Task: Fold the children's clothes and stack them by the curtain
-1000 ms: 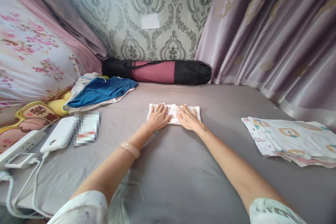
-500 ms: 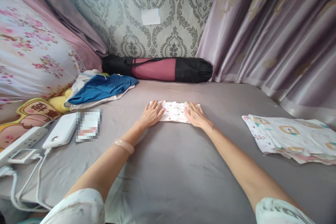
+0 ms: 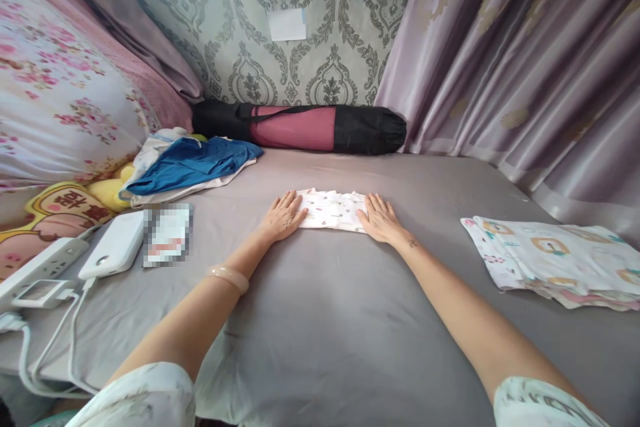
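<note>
A folded white cloth (image 3: 333,211) with small printed figures lies flat on the grey bed sheet (image 3: 340,320). My left hand (image 3: 283,216) rests palm down over its left end, fingers stretched out. On the right end lies my right hand (image 3: 380,217), also flat with fingers extended. The cloth's printed middle shows between the two hands, and its ends are partly covered by them. Its far edge looks slightly uneven.
Folded printed cloths (image 3: 565,257) are stacked at the right. Left stand a power strip (image 3: 45,270), a white power bank (image 3: 114,245) with cables, and a blurred packet (image 3: 169,235). Behind lie blue clothing (image 3: 193,163) and a rolled mat in a bag (image 3: 300,128) by the wall.
Both hands have slid outward, the left one to the left and the right one slightly right, so more of the cloth's middle shows.
</note>
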The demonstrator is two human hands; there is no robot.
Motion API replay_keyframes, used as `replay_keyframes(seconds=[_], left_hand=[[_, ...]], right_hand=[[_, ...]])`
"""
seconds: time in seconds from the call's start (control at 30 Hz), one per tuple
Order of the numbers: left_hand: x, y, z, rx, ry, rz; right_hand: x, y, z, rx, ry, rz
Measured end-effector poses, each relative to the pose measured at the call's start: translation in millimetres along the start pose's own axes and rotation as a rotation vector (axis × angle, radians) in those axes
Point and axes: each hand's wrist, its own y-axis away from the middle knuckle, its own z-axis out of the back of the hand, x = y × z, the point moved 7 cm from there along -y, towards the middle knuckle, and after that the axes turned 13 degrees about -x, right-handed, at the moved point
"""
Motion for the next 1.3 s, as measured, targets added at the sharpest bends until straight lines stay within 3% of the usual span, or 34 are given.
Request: replay_keyframes(seconds=[0.17,0.3,0.47,0.7,0.87,0.97,1.1,1.3], left_hand=[[-11,6,16.8,-0.195,-0.024,-0.095],[-8,6,10.2,-0.130,-0.013,-0.080],[-2,4,1.7,-0.073,0.001,-0.056],[-3,5,7.8,-0.104,0.043,-0.017],[0,5,11.0,-0.139,0.077,0.016],[1,5,10.0,-0.135,0.075,0.029],[2,5,8.5,-0.125,0.072,0.030],[3,5,8.9,-0.131,0.090,0.042]], right_hand=[[21,-2,16,-0.075,0.013,0.051],[37,-2,11,-0.096,-0.016,0.076],[34,-3,-5,-0.035,-0.046,0.036],[32,-9,3,0.020,-0.096,0.031],[58,-14,18,-0.076,-0.108,0.144],[72,-12,9,-0.029,-0.132,0.183],[72,-10,-5,0.006,-0.145,0.147],[71,-13,-2,0.034,-0.146,0.142]])
